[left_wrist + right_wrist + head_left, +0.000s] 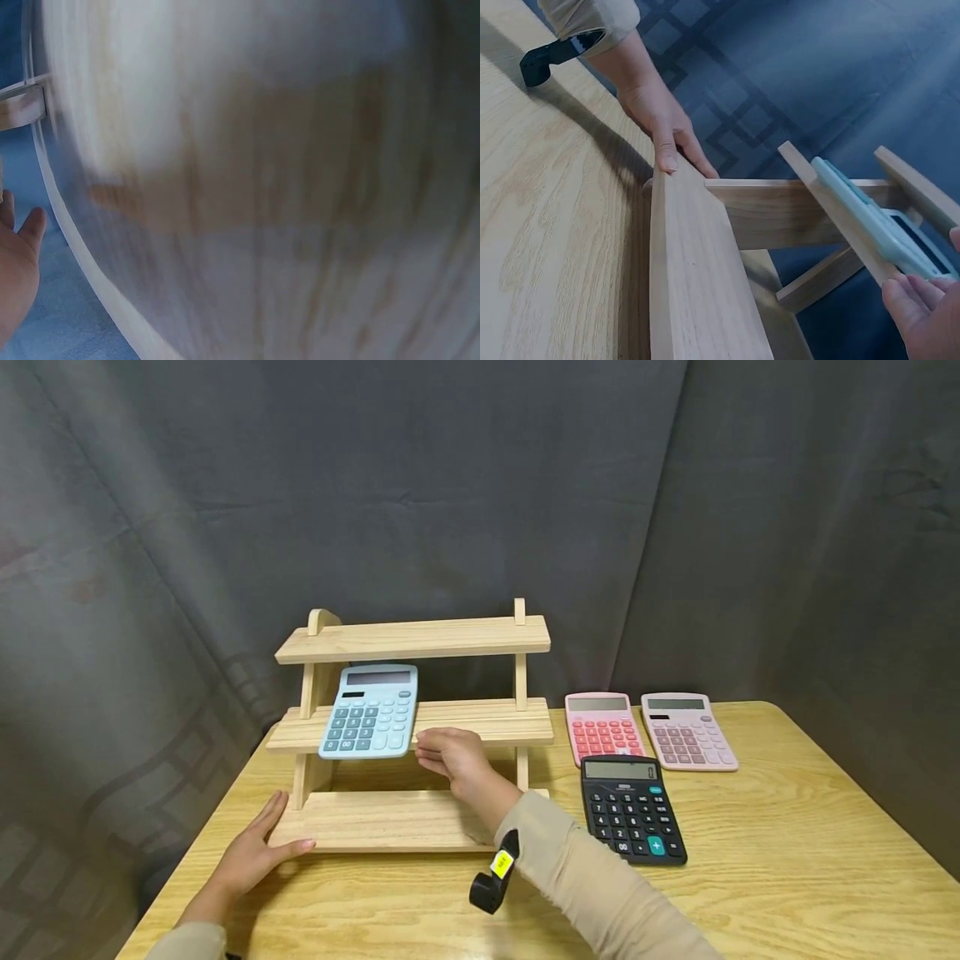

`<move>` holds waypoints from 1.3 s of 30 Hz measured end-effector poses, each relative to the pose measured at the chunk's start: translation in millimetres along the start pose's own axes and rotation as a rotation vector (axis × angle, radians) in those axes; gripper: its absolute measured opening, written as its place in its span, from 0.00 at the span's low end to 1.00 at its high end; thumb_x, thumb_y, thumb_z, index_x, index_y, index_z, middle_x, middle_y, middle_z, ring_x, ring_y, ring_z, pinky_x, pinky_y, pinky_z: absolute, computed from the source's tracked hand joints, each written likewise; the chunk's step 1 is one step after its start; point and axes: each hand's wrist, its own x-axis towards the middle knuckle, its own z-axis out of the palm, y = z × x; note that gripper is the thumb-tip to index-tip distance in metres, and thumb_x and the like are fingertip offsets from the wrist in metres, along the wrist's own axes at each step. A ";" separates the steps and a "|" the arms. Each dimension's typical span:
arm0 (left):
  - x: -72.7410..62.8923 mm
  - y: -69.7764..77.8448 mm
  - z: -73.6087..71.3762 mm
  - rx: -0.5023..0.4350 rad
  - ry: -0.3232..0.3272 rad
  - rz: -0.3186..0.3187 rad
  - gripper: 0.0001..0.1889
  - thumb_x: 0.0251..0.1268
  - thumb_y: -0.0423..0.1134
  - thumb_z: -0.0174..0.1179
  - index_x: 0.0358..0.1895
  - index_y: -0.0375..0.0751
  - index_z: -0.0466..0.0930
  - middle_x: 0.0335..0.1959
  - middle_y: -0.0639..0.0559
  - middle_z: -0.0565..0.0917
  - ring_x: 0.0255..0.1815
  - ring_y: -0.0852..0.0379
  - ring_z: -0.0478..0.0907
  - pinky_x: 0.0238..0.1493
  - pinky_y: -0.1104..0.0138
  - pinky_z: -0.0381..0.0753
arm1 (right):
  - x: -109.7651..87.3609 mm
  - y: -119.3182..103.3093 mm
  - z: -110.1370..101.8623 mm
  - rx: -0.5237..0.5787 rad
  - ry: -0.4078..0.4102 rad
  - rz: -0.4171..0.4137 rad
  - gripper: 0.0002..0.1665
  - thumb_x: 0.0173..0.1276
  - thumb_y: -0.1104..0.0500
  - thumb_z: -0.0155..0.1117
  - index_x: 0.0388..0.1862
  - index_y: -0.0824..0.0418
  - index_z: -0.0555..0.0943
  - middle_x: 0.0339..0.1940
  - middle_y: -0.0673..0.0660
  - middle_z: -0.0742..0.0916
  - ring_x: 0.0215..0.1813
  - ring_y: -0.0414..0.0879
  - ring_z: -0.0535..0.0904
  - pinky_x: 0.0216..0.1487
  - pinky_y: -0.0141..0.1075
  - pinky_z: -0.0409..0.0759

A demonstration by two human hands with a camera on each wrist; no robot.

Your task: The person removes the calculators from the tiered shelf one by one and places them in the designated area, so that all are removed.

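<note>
A light blue calculator (pixel 372 710) leans back on the middle shelf (pixel 480 720) of a three-tier wooden stand, near its left end. My right hand (pixel 461 760) is at the calculator's lower right edge, fingers pointing left. In the right wrist view the fingertips (pixel 904 300) are close to the shelf edge and the calculator (pixel 885 217); whether they touch it, I cannot tell. My left hand (pixel 251 852) rests against the left end of the bottom shelf (pixel 390 822), fingers along its side and thumb at its front. Blurred wood fills most of the left wrist view.
On the table (pixel 795 827), right of the stand, lie a pink calculator (pixel 600 727), a pale pink calculator (pixel 690 732) and a black calculator (pixel 633 810). The stand's top shelf (pixel 412 639) sits above the blue calculator. A grey curtain (pixel 480 485) hangs behind the table.
</note>
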 end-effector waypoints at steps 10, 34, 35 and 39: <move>0.3 -0.5 -0.2 0.000 0.002 0.000 0.49 0.47 0.54 0.60 0.66 0.33 0.42 0.66 0.36 0.43 0.61 0.30 0.44 0.51 0.39 0.50 | 6.0 13.8 13.6 -0.021 0.025 -0.024 0.18 0.54 0.70 0.58 0.44 0.76 0.74 0.25 0.58 0.82 0.26 0.42 0.77 0.37 0.38 0.77; -1.4 -0.7 3.4 -0.043 0.011 0.001 0.49 0.47 0.53 0.61 0.67 0.38 0.40 0.66 0.37 0.43 0.61 0.31 0.43 0.51 0.39 0.48 | 7.1 25.4 36.1 -0.098 0.236 -0.127 0.12 0.50 0.72 0.62 0.36 0.74 0.76 0.18 0.57 0.80 0.19 0.42 0.75 0.23 0.34 0.78; -1.2 -0.9 3.3 -0.042 0.011 0.001 0.49 0.47 0.53 0.61 0.67 0.38 0.40 0.66 0.37 0.43 0.61 0.31 0.43 0.51 0.39 0.48 | 7.2 25.1 36.8 -0.100 0.240 -0.124 0.12 0.50 0.72 0.62 0.36 0.74 0.76 0.18 0.57 0.80 0.19 0.42 0.75 0.23 0.34 0.78; -0.3 -1.3 2.9 -0.039 0.014 0.004 0.49 0.48 0.53 0.61 0.67 0.37 0.40 0.66 0.37 0.43 0.61 0.31 0.43 0.51 0.39 0.49 | 8.8 24.8 38.7 -0.088 0.243 -0.111 0.13 0.50 0.73 0.62 0.37 0.73 0.75 0.21 0.60 0.80 0.20 0.43 0.76 0.25 0.35 0.79</move>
